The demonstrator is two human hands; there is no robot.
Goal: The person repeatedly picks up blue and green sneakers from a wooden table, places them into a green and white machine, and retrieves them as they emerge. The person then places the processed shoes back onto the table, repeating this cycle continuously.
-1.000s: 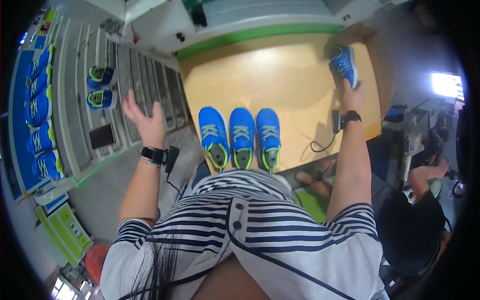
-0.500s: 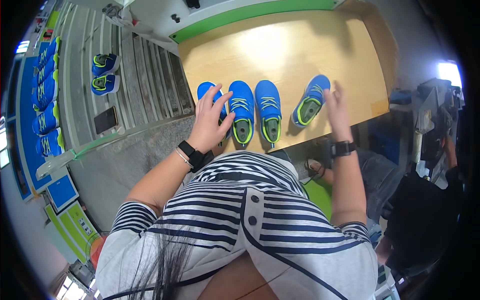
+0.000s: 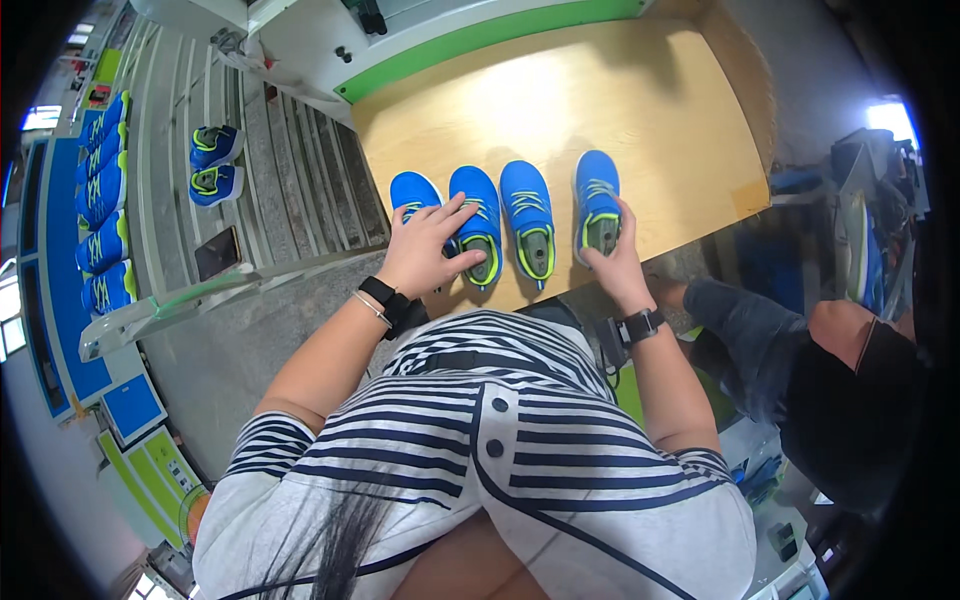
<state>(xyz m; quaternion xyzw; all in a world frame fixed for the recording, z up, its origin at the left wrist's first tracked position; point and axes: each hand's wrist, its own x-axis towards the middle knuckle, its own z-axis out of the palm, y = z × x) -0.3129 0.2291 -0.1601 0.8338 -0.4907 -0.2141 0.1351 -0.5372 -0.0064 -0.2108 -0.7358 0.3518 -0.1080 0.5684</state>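
Four blue sneakers with lime-green collars and laces stand in a row on the wooden tabletop [image 3: 665,120], toes pointing away from me. My left hand [image 3: 422,250] is spread over the leftmost sneaker [image 3: 411,187] and the second sneaker [image 3: 472,183], fingers apart, partly hiding both. The third sneaker [image 3: 525,190] stands untouched beside them. At the row's right end, my right hand [image 3: 618,270] has its thumb and fingers round the heel of the rightmost sneaker [image 3: 597,175]. That sneaker stands nearly straight, with a gap between it and the third.
On the left, a slatted metal rack [image 3: 285,170] holds a pair of blue sneakers [image 3: 215,165] and a dark phone [image 3: 217,254]. Several more blue sneakers [image 3: 105,240] line its far side. A green-edged panel [image 3: 480,47] bounds the table's back. Someone in dark clothes [image 3: 845,420] sits at the right.
My right hand has moved left and nearer, closing round the rightmost sneaker's heel. That sneaker has turned from slanted to nearly straight and shifted left. My left hand stays over the left sneakers.
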